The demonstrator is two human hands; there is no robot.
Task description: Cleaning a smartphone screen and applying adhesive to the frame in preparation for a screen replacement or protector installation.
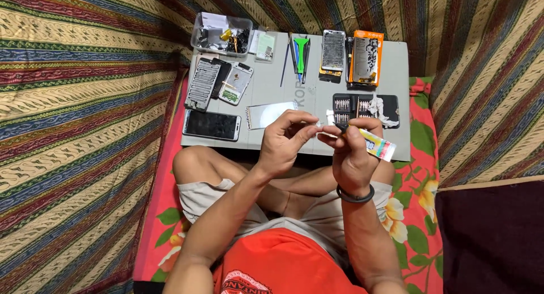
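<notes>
I see a small white tube (378,144) with colourful print — gripped in my right hand (354,155), left hand (286,141) pinching its tip

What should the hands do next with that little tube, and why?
Probably twist the small white cap off. The right hand grips the glue tube with its nozzle toward the left hand, whose fingertips pinch at that end. The glass panel and opened phones lie waiting on the grey board.
</notes>
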